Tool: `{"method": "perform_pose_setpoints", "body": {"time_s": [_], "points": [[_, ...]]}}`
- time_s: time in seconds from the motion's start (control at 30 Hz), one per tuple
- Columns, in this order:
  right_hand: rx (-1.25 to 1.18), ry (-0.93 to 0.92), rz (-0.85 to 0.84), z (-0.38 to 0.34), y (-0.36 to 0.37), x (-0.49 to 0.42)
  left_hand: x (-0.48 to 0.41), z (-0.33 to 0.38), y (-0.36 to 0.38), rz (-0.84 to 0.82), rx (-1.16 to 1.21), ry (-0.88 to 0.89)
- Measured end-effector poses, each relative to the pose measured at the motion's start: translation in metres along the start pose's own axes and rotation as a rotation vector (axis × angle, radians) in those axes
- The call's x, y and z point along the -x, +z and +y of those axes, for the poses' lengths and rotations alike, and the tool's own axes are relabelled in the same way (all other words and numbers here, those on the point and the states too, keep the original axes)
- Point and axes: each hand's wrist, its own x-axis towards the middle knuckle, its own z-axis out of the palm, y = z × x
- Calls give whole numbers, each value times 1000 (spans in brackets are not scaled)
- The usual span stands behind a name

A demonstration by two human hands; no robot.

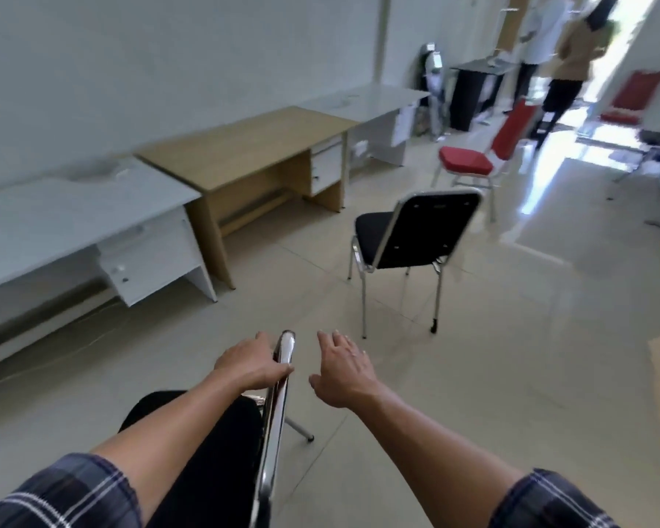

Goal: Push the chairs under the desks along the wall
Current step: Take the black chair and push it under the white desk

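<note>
The nearest chair (pixel 222 443) sits right under me at six o'clock, black seat to the left of its chrome backrest frame (pixel 279 409), which runs up the middle of my view. My left hand (pixel 250 365) rests on the top of that frame, fingers curled over the rail and gripping it. My right hand (pixel 343 369) is just beside the frame at its right, apart from it, fingers spread and loose, holding nothing. Both plaid sleeves are pushed up my forearms.

A second black chair (pixel 408 238) stands out on the tiled floor (pixel 511 356) at about one o'clock, its back toward me, well apart from the desks. Beyond it, toward two o'clock, is a red chair (pixel 473 158), also out in the open floor.

Along the wall from nine to twelve o'clock runs a row of desks: a white desk (pixel 81 211) nearest at ten o'clock, a wooden desk (pixel 244 146) touching it at eleven, and another white desk (pixel 362 102) past that. The knee spaces under all three are open.

At one to two o'clock, far off by a bright doorway, two people (pixel 561 51) stand, blurred.
</note>
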Motion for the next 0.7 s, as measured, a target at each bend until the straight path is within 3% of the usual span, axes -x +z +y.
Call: {"method": "perform_pose_setpoints", "body": {"time_s": [0.23, 0.37, 0.57, 0.7], "points": [[189, -392, -148, 3, -15, -59, 24, 9, 13, -78, 201, -299], [258, -550, -224, -11, -10, -83, 33, 0, 28, -155, 400, -341], [279, -561, -325, -23, 7, -107, 29, -4, 37, -265, 556, -315], [398, -680, -391, -30, 5, -128, 31, 1, 37, -311, 630, -355]]}}
